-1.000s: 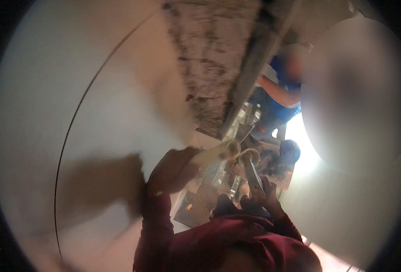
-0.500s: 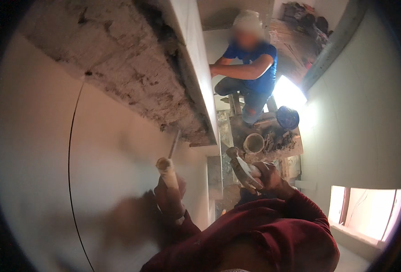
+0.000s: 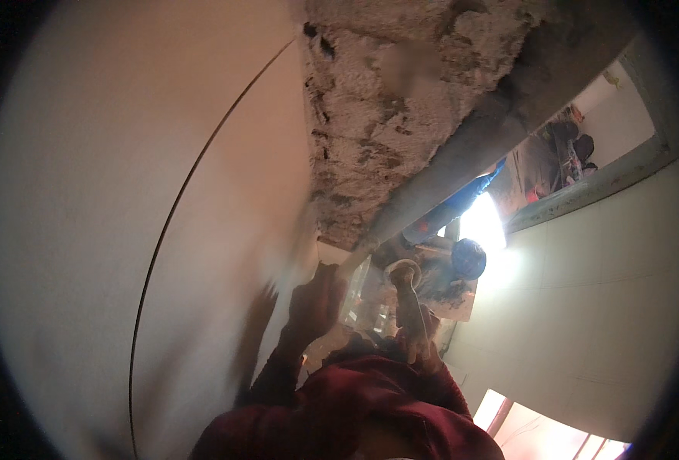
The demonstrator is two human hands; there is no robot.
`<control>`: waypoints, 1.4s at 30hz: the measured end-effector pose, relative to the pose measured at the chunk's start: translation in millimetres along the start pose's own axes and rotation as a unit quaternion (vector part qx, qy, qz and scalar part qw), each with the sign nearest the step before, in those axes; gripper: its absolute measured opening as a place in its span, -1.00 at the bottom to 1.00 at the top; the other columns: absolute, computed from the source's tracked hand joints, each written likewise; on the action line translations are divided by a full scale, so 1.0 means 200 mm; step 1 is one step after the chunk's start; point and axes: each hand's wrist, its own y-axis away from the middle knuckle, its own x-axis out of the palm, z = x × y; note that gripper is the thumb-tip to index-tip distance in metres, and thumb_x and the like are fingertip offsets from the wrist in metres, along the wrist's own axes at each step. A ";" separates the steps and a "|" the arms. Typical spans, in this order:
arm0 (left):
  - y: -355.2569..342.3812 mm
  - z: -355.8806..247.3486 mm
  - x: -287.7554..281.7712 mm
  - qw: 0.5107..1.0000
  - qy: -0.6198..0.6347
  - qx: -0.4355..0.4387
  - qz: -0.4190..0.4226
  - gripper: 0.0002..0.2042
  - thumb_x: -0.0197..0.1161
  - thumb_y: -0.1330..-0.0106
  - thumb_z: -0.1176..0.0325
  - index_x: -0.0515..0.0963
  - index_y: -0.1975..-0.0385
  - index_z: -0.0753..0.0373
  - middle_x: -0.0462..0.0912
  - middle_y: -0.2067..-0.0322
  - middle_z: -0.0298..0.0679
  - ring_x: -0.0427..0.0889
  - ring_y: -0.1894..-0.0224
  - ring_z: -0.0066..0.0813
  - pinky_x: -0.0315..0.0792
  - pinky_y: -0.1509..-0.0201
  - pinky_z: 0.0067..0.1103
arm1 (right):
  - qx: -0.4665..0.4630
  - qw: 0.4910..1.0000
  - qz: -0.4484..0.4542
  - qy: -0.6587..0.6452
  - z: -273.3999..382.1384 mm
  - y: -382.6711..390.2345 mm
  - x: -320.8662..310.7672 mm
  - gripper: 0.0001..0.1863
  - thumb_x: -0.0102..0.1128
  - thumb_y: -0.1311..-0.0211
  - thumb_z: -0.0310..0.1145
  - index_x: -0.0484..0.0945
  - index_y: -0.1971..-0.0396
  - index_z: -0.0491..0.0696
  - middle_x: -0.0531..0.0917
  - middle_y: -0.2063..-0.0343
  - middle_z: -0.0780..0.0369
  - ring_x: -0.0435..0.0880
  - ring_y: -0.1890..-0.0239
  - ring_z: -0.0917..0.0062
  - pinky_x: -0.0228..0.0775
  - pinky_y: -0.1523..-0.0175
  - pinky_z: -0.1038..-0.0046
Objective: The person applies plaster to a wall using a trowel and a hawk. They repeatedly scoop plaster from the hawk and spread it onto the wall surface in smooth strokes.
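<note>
My left hand (image 3: 316,303) is raised close to the lower end of a rough, mortar-smeared slab (image 3: 401,115), beside the pale wall. Its fingers are closed; the pale-handled chisel seen in it half a second ago is now hidden by the dim light and the hand itself. In front of my chest, my right hand (image 3: 425,337) grips a claw hammer (image 3: 407,295), its head pointing up and away from me. The hammer overlaps the view of a round, pale-rimmed bucket (image 3: 405,267) below it.
A thin dark cable (image 3: 163,230) runs down the pale wall (image 3: 71,230) at left. Beyond the slab a co-worker's blue clothing (image 3: 451,208) partly shows. A dark blue bucket (image 3: 468,259) stands on a littered board (image 3: 451,299). A bright window opening (image 3: 539,425) is at lower right.
The view has swung, so the slab now sits further right and hides most of the co-worker. My left hand is nearer the slab's end, and the hammer points more upright.
</note>
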 end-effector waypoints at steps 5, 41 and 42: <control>-0.04 -0.01 0.00 1.000 -0.002 -0.018 0.002 -0.76 0.03 -0.38 0.27 0.41 0.09 0.28 0.59 0.46 0.00 0.59 0.44 0.07 0.45 0.41 -0.19 | -0.064 0.998 0.019 0.008 0.10 -0.11 -0.03 -0.56 0.44 0.12 -0.21 0.53 0.28 -0.18 0.66 0.50 0.13 0.68 0.51 0.36 0.48 0.39 0.40; -0.10 -0.12 0.00 0.995 0.024 -0.092 0.011 -0.79 -0.10 -0.49 0.28 0.35 0.17 0.31 0.50 0.62 0.01 0.54 0.58 0.06 0.34 0.52 -0.24 | -0.001 0.995 0.057 0.081 0.05 -0.21 0.02 -0.65 0.18 -0.12 -0.44 0.48 0.07 -0.19 0.60 0.18 0.00 0.64 0.30 0.22 0.47 0.29 0.34; -0.10 -0.12 0.01 0.996 0.022 -0.081 0.009 -0.79 -0.10 -0.49 0.28 0.35 0.17 0.31 0.50 0.62 0.01 0.54 0.57 0.06 0.34 0.52 -0.24 | 0.008 0.997 0.050 0.060 0.02 -0.18 0.02 -0.66 0.15 -0.13 -0.44 0.49 0.06 -0.18 0.58 0.15 -0.02 0.62 0.30 0.16 0.46 0.28 0.31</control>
